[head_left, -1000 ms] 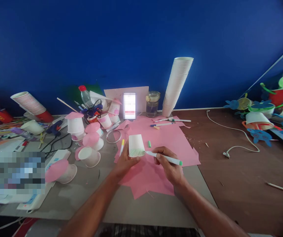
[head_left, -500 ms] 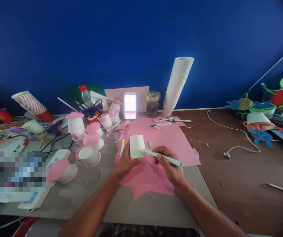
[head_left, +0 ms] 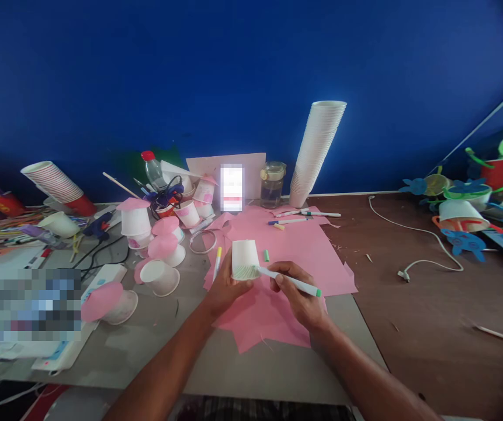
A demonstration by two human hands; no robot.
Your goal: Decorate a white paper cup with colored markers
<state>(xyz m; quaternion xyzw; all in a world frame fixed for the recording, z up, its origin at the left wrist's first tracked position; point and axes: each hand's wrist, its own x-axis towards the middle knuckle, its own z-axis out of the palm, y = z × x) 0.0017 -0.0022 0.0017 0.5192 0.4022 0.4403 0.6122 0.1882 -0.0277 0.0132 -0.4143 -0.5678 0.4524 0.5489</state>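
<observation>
My left hand (head_left: 226, 287) is closed around a white paper cup (head_left: 244, 254) whose lower part carries green slanting strokes. In my right hand (head_left: 294, 290) is a white marker with a green end (head_left: 299, 285); its tip meets the cup at the right side of the green strokes. A green marker cap (head_left: 266, 255) lies just beyond the cup on pink paper (head_left: 316, 257). Left of the cup is a yellow-capped marker (head_left: 218, 255), partly hidden by my left hand.
Cups with pink paper pieces (head_left: 122, 304) and a plain white cup (head_left: 160, 278) stand left, near a power strip (head_left: 65, 351). A tall cup stack (head_left: 316, 155) and a glass jar (head_left: 272, 186) stand behind. A white cable (head_left: 426, 230) runs across the right side.
My right hand and the marker have shifted slightly left. The cup stays in my left hand. A co-worker's hand at the far left has gone from its earlier spot.
</observation>
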